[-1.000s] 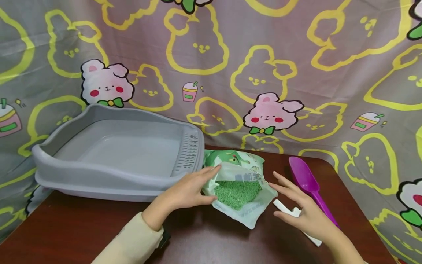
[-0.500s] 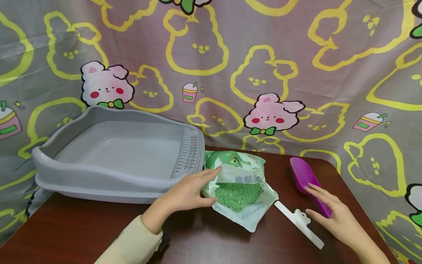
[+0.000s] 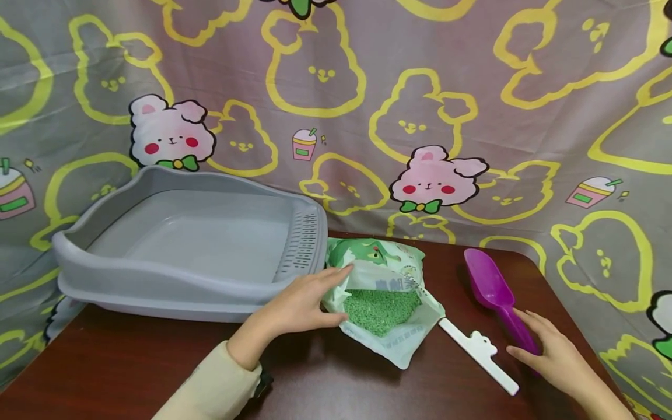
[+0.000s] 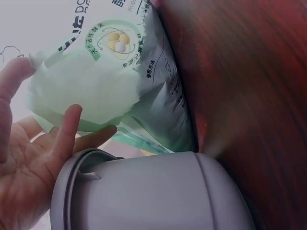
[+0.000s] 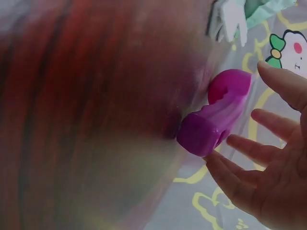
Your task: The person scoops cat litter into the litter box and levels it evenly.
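left hand on litter bag (open), purple scoop

A person's two bare hands show above a dark wooden table. The left hand emerges from a cream long sleeve with a dark band at its cuff; the right hand wears no visible sleeve.

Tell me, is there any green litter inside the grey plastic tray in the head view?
No, the grey plastic tray shows only its bare grey floor, while the green pellets lie inside the opened bag beside it.
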Demonstrator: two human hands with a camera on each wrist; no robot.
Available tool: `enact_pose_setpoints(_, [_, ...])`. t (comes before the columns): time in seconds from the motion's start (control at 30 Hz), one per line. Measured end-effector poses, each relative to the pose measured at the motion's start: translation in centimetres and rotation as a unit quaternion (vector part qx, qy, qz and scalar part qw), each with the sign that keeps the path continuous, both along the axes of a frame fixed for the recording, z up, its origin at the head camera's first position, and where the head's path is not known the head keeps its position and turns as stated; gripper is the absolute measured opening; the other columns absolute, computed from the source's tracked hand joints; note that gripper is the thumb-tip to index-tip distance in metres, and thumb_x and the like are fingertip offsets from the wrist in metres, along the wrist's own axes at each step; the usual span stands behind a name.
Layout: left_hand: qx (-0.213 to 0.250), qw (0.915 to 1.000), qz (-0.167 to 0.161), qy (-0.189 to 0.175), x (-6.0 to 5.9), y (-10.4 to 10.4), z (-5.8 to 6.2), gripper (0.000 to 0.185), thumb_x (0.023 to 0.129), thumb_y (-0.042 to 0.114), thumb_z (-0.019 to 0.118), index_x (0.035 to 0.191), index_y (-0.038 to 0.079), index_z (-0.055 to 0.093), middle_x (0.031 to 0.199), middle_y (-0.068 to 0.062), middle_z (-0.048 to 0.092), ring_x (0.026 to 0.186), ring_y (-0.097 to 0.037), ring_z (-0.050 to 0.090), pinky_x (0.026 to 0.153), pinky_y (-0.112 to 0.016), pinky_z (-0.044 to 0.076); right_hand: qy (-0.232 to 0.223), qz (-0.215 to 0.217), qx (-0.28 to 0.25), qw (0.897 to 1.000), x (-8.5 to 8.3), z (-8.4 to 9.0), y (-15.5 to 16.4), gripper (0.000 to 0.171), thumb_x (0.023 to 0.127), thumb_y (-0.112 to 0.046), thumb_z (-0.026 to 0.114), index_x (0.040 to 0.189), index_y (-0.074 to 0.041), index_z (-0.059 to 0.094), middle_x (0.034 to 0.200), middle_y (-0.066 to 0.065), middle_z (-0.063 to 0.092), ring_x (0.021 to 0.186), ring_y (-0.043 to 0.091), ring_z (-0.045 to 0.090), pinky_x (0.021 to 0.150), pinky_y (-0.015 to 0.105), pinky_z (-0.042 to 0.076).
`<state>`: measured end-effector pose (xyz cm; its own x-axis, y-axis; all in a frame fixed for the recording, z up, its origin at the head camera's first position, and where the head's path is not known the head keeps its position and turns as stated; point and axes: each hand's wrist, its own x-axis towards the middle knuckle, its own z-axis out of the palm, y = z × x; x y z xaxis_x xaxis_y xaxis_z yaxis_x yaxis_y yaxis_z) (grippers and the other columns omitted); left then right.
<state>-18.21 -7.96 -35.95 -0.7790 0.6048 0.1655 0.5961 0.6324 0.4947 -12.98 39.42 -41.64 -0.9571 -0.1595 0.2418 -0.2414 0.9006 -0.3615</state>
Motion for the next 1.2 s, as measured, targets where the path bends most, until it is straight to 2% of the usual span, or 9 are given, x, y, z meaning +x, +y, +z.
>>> enact_pose_setpoints(0.13, [0.001, 1.0000, -0.001, 0.003, 0.0, 0.0, 0.0, 0.090, 0.085, 0.042, 0.074, 0.158, 0.021, 0.028, 0.154, -0.013, 0.044, 0.116, -0.020, 0.059, 0.111, -0.047, 0.042, 0.001, -0.006, 0.021, 1.000, -0.1, -0.1, 0.2, 0.079, 0.072, -0.020, 0.087, 0.137, 0.006, 0.052, 0.119, 0.027, 0.058, 0.089, 0.021, 0.059, 0.066, 0.035, 0.048])
enact_pose_setpoints(0.2, [0.001, 1.0000, 0.000, 0.003, 0.0, 0.0, 0.0, 0.090, 0.085, 0.041, 0.074, 0.158, 0.020, 0.028, 0.154, -0.013, 0.044, 0.116, -0.020, 0.059, 0.111, -0.047, 0.042, -0.015, -0.008, 0.027, 0.999, -0.2, 0.0, 0.2, 0.079, 0.073, -0.020, 0.087, 0.138, 0.006, 0.050, 0.114, 0.024, 0.061, 0.084, 0.015, 0.055, 0.063, 0.030, 0.045])
enact_pose_setpoints(0.27, [0.001, 1.0000, 0.000, 0.002, 0.1, 0.0, 0.0, 0.090, 0.085, 0.041, 0.074, 0.158, 0.020, 0.028, 0.155, -0.013, 0.044, 0.115, -0.020, 0.059, 0.111, -0.048, 0.042, -0.041, -0.009, 0.029, 0.999, -0.2, 0.2, 0.2, 0.080, 0.076, -0.021, 0.085, 0.141, 0.006, 0.046, 0.111, 0.026, 0.061, 0.084, 0.019, 0.056, 0.064, 0.033, 0.046])
enact_pose_setpoints(0.37, [0.001, 1.0000, 0.003, -0.002, 0.1, 0.1, 0.0, 0.090, 0.084, 0.042, 0.074, 0.158, 0.021, 0.027, 0.155, -0.013, 0.043, 0.123, -0.023, 0.058, 0.111, -0.048, 0.041, -0.075, -0.008, 0.027, 0.997, -0.5, 0.4, 0.2, 0.083, 0.079, -0.022, 0.082, 0.145, 0.007, 0.040, 0.117, 0.034, 0.058, 0.092, 0.039, 0.061, 0.069, 0.047, 0.051])
enact_pose_setpoints(0.5, [0.000, 1.0000, 0.006, -0.007, 0.1, 0.1, 0.1, 0.091, 0.084, 0.041, 0.075, 0.159, 0.021, 0.027, 0.155, -0.013, 0.043, 0.132, -0.028, 0.052, 0.112, -0.049, 0.040, -0.092, 0.002, 0.019, 0.996, -1.0, 0.4, 0.3, 0.085, 0.081, -0.021, 0.081, 0.147, 0.008, 0.036, 0.127, 0.043, 0.052, 0.106, 0.052, 0.059, 0.077, 0.059, 0.052])
enact_pose_setpoints(0.6, [0.000, 1.0000, 0.006, -0.005, 0.1, 0.1, 0.1, 0.091, 0.084, 0.041, 0.075, 0.158, 0.021, 0.027, 0.155, -0.013, 0.043, 0.130, -0.027, 0.054, 0.112, -0.049, 0.041, -0.094, 0.010, 0.017, 0.995, -1.5, 0.4, 0.5, 0.084, 0.080, -0.018, 0.081, 0.146, 0.008, 0.036, 0.122, 0.040, 0.058, 0.101, 0.046, 0.063, 0.076, 0.055, 0.053])
enact_pose_setpoints(0.7, [0.000, 1.0000, 0.007, -0.004, 0.1, 0.0, 0.1, 0.090, 0.084, 0.041, 0.075, 0.158, 0.021, 0.028, 0.155, -0.013, 0.044, 0.130, -0.026, 0.054, 0.111, -0.049, 0.041, -0.093, 0.009, 0.017, 0.995, -2.0, 0.4, 0.6, 0.081, 0.079, -0.014, 0.081, 0.145, 0.005, 0.038, 0.110, 0.031, 0.066, 0.088, 0.026, 0.065, 0.069, 0.041, 0.053])
enact_pose_setpoints(0.87, [0.003, 0.9999, 0.007, -0.007, 0.1, 0.1, 0.2, 0.090, 0.084, 0.040, 0.075, 0.158, 0.020, 0.028, 0.155, -0.013, 0.044, 0.132, -0.027, 0.052, 0.112, -0.049, 0.040, -0.100, 0.004, -0.004, 0.995, -2.1, 0.4, 0.7, 0.076, 0.079, -0.004, 0.078, 0.144, 0.003, 0.039, 0.099, 0.019, 0.070, 0.071, 0.000, 0.056, 0.059, 0.025, 0.046])
enact_pose_setpoints(1.2, [0.003, 0.9999, 0.007, -0.009, 0.1, 0.1, 0.1, 0.091, 0.084, 0.039, 0.076, 0.158, 0.020, 0.028, 0.155, -0.011, 0.044, 0.129, -0.025, 0.054, 0.111, -0.047, 0.042, -0.095, 0.002, -0.096, 0.991, -1.6, -0.3, 1.2, 0.068, 0.086, 0.007, 0.062, 0.147, 0.002, 0.031, 0.079, 0.006, 0.059, 0.057, 0.003, 0.057, 0.049, 0.025, 0.044])
